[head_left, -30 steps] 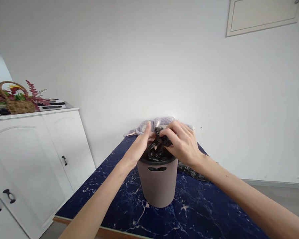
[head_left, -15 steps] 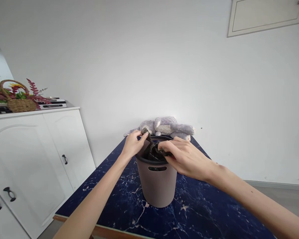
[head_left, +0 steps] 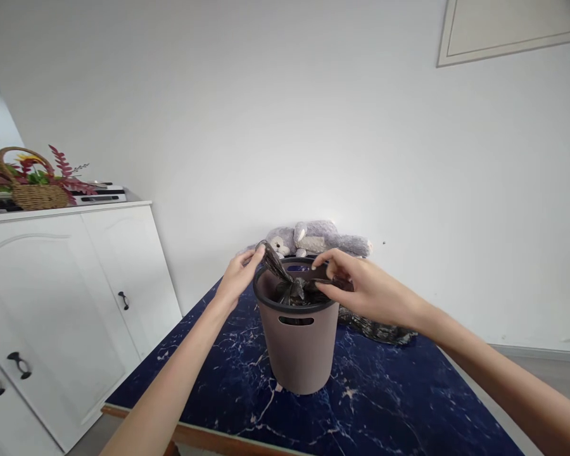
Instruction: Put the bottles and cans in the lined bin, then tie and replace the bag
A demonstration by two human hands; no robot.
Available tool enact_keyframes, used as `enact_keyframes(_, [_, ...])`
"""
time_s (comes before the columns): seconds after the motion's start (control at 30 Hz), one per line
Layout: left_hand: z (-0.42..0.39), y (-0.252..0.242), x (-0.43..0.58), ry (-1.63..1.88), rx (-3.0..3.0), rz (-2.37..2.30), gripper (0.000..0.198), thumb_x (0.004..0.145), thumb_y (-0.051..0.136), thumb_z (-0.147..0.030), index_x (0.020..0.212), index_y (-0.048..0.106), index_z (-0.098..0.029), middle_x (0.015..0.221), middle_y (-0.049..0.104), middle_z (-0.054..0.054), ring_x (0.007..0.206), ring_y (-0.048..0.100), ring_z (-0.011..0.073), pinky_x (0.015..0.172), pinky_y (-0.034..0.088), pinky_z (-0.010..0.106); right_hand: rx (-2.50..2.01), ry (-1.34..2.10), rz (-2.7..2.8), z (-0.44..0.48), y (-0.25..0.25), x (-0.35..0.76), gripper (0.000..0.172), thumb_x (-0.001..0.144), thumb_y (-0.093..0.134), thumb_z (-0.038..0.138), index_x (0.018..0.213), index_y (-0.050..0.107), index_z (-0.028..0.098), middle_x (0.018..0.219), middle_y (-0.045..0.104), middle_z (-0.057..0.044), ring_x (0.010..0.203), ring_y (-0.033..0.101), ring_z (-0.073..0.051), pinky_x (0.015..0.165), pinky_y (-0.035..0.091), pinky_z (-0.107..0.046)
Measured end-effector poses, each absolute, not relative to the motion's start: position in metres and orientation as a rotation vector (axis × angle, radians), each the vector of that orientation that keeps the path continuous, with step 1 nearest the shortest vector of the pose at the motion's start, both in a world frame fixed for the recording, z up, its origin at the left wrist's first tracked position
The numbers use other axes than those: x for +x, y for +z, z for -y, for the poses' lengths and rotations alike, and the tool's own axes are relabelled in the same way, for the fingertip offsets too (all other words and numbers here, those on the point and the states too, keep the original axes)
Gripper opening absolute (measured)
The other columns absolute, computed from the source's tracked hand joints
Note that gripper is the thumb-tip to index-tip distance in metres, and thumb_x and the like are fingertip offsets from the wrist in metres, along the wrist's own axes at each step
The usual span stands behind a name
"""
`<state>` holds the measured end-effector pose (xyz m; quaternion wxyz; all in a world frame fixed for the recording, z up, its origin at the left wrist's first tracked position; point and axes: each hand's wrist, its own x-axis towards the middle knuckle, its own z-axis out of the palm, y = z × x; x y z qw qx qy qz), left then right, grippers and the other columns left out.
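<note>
A grey-brown trash bin [head_left: 300, 354] with a dark rim stands upright on the table, a slot handle facing me. Inside it is a black plastic bag [head_left: 296, 292], its top twisted into a knot. My left hand [head_left: 240, 273], closed, pinches one gathered end of the bag just left of the rim, stretching it up and leftward. My right hand [head_left: 361, 282] hovers over the right rim, its thumb and index finger apart. The bag's other end reaches the right thumb; the curled fingers partly hide it.
Black crumpled plastic [head_left: 380, 328] lies right of the bin on the blue marble-patterned table [head_left: 228, 392]. A grey plush toy [head_left: 330, 237] rests behind the bin against the wall. At left stands a white cabinet [head_left: 80, 272] bearing a flower basket [head_left: 38, 195].
My left hand has moved left, drawing out a longer bag end. My right hand has shifted slightly right and its thumb and index finger have parted. Black plastic beside the bin has come into view.
</note>
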<state>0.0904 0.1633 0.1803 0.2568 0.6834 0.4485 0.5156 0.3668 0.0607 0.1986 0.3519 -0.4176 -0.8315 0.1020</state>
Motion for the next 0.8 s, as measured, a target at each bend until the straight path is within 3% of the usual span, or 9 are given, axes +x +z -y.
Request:
enact_keyframes(0.1, [-0.171, 0.156, 0.077, 1.712, 1.646, -1.206, 0.058, 0.1, 0.047, -0.069, 0.128, 0.069, -0.023, 0.14, 0.068, 0.012, 0.133, 0.061, 0.0279, 0.107, 0.05, 0.037, -1.059, 0.183, 2.268, -0.082, 0.208, 0.36, 0.039, 0.096, 0.066, 0.042, 0.129, 0.066, 0.023, 0.118, 0.069, -0.012, 0.085, 0.068, -0.021, 0.067, 0.054, -0.033])
enact_keyframes(0.2, [-0.183, 0.114, 0.054, 1.776, 1.505, -1.328, 0.063, 0.102, 0.034, -0.069, 0.127, 0.063, -0.019, 0.135, 0.067, 0.016, 0.126, 0.066, 0.0271, 0.1, 0.055, 0.038, -1.022, 0.168, 2.427, -0.101, 0.212, 0.352, 0.045, 0.094, 0.071, 0.039, 0.135, 0.069, 0.021, 0.126, 0.071, -0.015, 0.093, 0.073, -0.024, 0.072, 0.059, -0.035])
enact_keyframes(0.3, [-0.19, 0.066, 0.03, 1.66, 1.472, -1.503, 0.066, 0.098, 0.034, -0.074, 0.112, 0.065, -0.017, 0.12, 0.071, 0.017, 0.115, 0.07, 0.0304, 0.093, 0.057, 0.042, -0.939, 0.174, 2.544, -0.116, 0.21, 0.344, 0.032, 0.093, 0.072, 0.031, 0.124, 0.076, 0.023, 0.12, 0.077, -0.011, 0.097, 0.075, -0.025, 0.077, 0.06, -0.036])
enact_keyframes(0.4, [-0.186, 0.024, 0.01, 1.523, 1.509, -1.647, 0.067, 0.091, 0.039, -0.078, 0.097, 0.068, -0.018, 0.105, 0.073, 0.015, 0.107, 0.07, 0.0346, 0.089, 0.057, 0.047, -0.979, 0.127, 2.48, -0.123, 0.204, 0.336, 0.016, 0.092, 0.07, 0.023, 0.103, 0.082, 0.024, 0.106, 0.081, -0.007, 0.088, 0.076, -0.023, 0.073, 0.059, -0.036])
enact_keyframes(0.47, [-0.18, 0.004, 0.0, 1.451, 1.564, -1.705, 0.063, 0.089, 0.044, -0.076, 0.09, 0.07, -0.019, 0.098, 0.073, 0.015, 0.105, 0.07, 0.0368, 0.091, 0.055, 0.05, -1.042, 0.055, 2.381, -0.124, 0.199, 0.333, 0.015, 0.09, 0.068, 0.018, 0.095, 0.081, 0.024, 0.099, 0.082, -0.006, 0.085, 0.075, -0.023, 0.072, 0.058, -0.036])
enact_keyframes(0.6, [-0.168, -0.015, -0.008, 1.368, 1.693, -1.733, 0.049, 0.089, 0.05, -0.065, 0.088, 0.072, -0.022, 0.102, 0.072, 0.013, 0.104, 0.069, 0.0348, 0.097, 0.053, 0.048, -1.082, 0.001, 2.159, -0.125, 0.203, 0.332, 0.018, 0.09, 0.063, 0.014, 0.096, 0.079, 0.021, 0.098, 0.081, -0.007, 0.088, 0.075, -0.025, 0.075, 0.057, -0.038])
enact_keyframes(0.8, [-0.167, -0.023, -0.008, 1.304, 1.83, -1.704, 0.04, 0.092, 0.05, -0.056, 0.088, 0.072, -0.023, 0.1, 0.073, 0.011, 0.097, 0.071, 0.0304, 0.095, 0.056, 0.044, -1.047, 0.033, 1.81, -0.119, 0.241, 0.346, 0.019, 0.093, 0.062, 0.025, 0.102, 0.077, 0.016, 0.091, 0.079, -0.008, 0.079, 0.073, -0.022, 0.072, 0.059, -0.038])
